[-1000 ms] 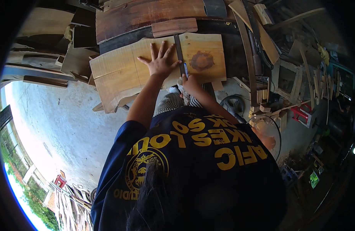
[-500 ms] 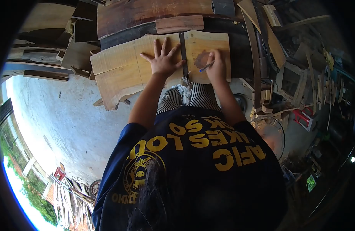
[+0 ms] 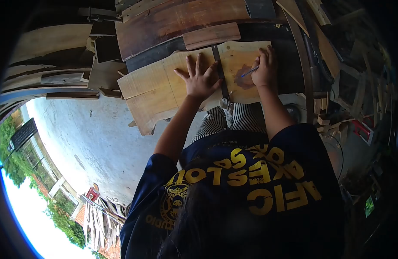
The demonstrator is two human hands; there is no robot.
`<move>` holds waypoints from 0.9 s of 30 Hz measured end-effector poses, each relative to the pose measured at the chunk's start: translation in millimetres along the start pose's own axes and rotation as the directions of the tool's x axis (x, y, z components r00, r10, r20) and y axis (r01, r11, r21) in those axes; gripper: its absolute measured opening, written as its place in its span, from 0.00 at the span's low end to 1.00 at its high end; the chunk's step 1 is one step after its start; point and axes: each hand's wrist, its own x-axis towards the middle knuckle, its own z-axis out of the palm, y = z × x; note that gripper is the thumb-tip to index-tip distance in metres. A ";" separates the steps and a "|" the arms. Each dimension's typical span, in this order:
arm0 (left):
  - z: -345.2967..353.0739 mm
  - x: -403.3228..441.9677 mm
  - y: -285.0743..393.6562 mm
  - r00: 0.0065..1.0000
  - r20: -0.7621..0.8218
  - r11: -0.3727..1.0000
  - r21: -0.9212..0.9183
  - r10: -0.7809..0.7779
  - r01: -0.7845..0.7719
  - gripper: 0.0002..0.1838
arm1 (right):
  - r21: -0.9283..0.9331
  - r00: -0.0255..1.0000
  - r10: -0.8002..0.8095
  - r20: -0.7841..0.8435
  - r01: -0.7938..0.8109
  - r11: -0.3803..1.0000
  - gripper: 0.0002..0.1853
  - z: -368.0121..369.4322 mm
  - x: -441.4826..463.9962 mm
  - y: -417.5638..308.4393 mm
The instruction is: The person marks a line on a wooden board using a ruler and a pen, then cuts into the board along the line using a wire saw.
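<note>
A pale wooden board [image 3: 152, 93] with a wavy edge lies across the bench in front of me. A dark metal ruler [image 3: 220, 73] crosses it from top to bottom, right of its middle. My left hand [image 3: 201, 81] rests flat on the board with fingers spread, its thumb reaching to the ruler. Right of the ruler, my right hand [image 3: 264, 71] holds a blue pen [image 3: 250, 72], which points left over a dark knot [image 3: 244, 77] in the wood. That hand's fingers reach towards the board's right edge. A thin line runs across the board left of my left hand.
Behind the board lies a small reddish wood piece [image 3: 212, 36], with a wide brown plank [image 3: 164, 28] beyond. Wood offcuts [image 3: 106, 71] are stacked at left. Concrete floor [image 3: 95, 129] extends left, and a red stool [image 3: 362, 131] stands at right.
The whole view has shifted, so the bench appears further right and tilted. My right hand has moved towards the board's right edge with the pen. My left hand stays on the board.
</note>
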 end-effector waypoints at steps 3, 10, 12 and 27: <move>4.7 8.4 -8.8 0.992 0.007 0.991 0.051 0.124 -0.124 0.38 | 0.020 0.999 0.034 0.011 -0.035 0.999 0.17 -1.0 1.0 0.0; 0.2 18.1 -4.4 0.984 0.013 0.984 -0.040 0.175 -0.175 0.43 | 0.019 0.997 0.077 0.015 -0.078 0.997 0.17 -1.2 1.6 0.1; 3.7 18.6 -6.4 0.982 -0.042 0.980 -0.066 0.185 -0.188 0.42 | 0.026 0.999 0.041 -0.009 -0.041 0.999 0.20 -2.6 1.8 0.1; -5.3 23.7 -6.4 0.973 0.068 0.975 -0.018 0.223 -0.222 0.46 | 0.014 0.999 0.038 -0.020 -0.037 0.999 0.21 -0.5 0.3 2.4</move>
